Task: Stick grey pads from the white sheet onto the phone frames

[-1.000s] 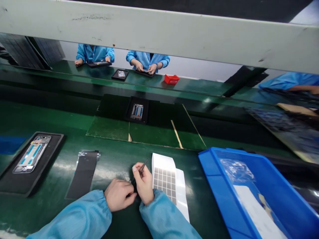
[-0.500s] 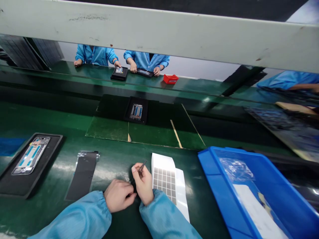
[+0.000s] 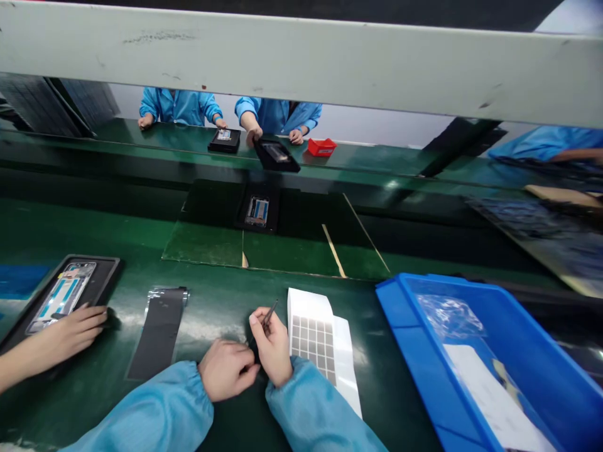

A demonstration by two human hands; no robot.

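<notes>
Co-worker's hand (image 3: 70,336) now on tray (image 3: 101,276) — tweezers (image 3: 269,312) thin, dark.

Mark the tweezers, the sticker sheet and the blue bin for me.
tweezers (image 3: 269,312): head view, on the dark shaft above the right hand.
sticker sheet (image 3: 313,339): head view, on the grid of grey squares.
blue bin (image 3: 409,339): head view, on its near left wall.

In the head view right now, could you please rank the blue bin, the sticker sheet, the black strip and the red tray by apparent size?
1. blue bin
2. sticker sheet
3. black strip, close to the sheet
4. red tray, though it sits far off, so its true size is unsure.
</notes>
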